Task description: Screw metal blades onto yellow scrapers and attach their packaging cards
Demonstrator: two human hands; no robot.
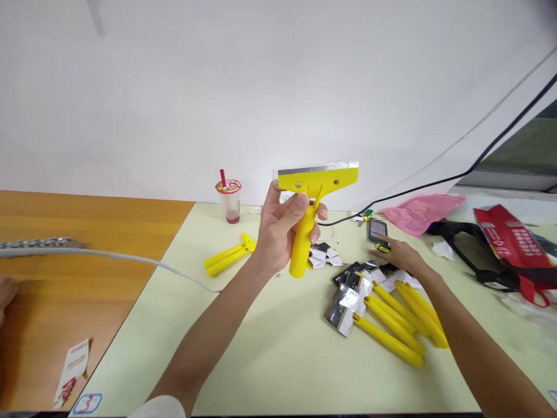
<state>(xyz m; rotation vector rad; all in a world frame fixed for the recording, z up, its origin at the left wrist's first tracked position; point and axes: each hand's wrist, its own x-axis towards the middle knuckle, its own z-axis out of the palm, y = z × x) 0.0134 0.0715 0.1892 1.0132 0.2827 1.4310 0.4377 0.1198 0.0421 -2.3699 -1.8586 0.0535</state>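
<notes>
My left hand (285,223) is closed round a yellow scraper (303,244), held upright above the table with its wide metal blade at the top. A shiny screw shows at the left of the scraper head; a darker hole is at the right. My right hand (400,254) is low over the table at the right, its fingers round a short green-and-yellow screwdriver (383,247), whose tip I cannot make out. Just beyond those fingers lies a phone (376,229). Several more scrapers (391,342) with black-and-silver card sleeves on their heads lie piled below my right forearm.
Another yellow scraper (226,259) lies left of my left hand. A lidded cup (231,206) with a red straw stands by the wall. Pink plastic (422,213), a black strap (461,249) and a red bag (509,238) lie right. Another person's hand (6,293) is far left.
</notes>
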